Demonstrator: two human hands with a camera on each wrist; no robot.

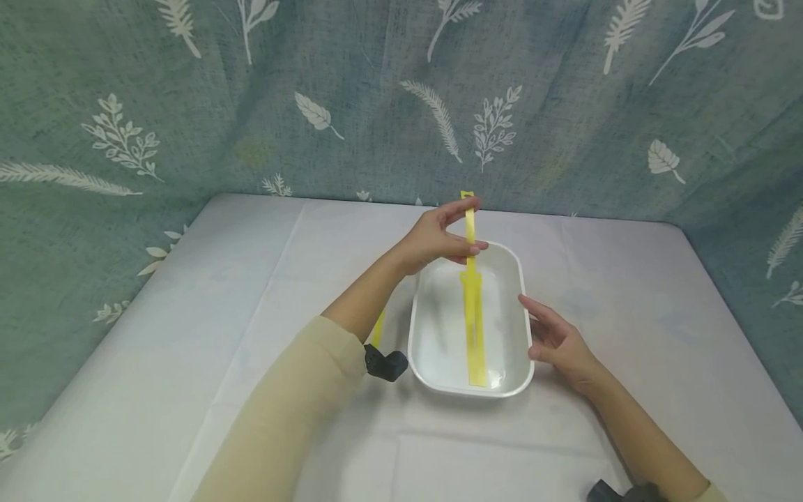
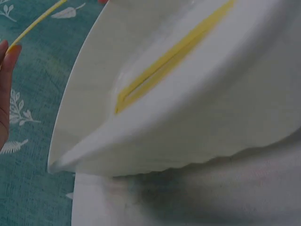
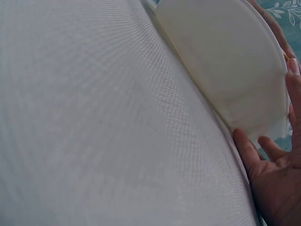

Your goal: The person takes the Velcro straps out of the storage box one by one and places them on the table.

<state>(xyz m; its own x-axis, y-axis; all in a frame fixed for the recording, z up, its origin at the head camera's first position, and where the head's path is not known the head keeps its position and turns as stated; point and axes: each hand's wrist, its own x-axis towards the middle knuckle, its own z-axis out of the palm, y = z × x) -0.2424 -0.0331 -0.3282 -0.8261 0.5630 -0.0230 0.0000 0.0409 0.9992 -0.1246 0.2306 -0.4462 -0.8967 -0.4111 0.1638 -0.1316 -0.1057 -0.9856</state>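
Observation:
My left hand (image 1: 433, 240) pinches a thin yellow strip (image 1: 470, 223) that has a small cutout at its top end. It holds the strip nearly upright over a white rectangular tray (image 1: 523, 275). Flat inside the tray lie yellow strips (image 1: 475, 335), side by side and partly overlapping; the left wrist view also shows these strips (image 2: 174, 56). At the tray's right side, my right hand (image 1: 561, 345) rests spread fingers and thumb against the rim and outer wall. In the right wrist view, fingertips (image 3: 244, 141) touch the lower part of the tray wall (image 3: 225, 56).
Another yellow strip (image 1: 378, 329) shows left of the tray, mostly hidden under the left forearm. A white cloth (image 1: 270, 293) covers the table. Behind it hangs a green-blue leaf-patterned curtain (image 1: 357, 84). Black wrist camera mounts (image 1: 385, 364) sit close to the tray's near left corner.

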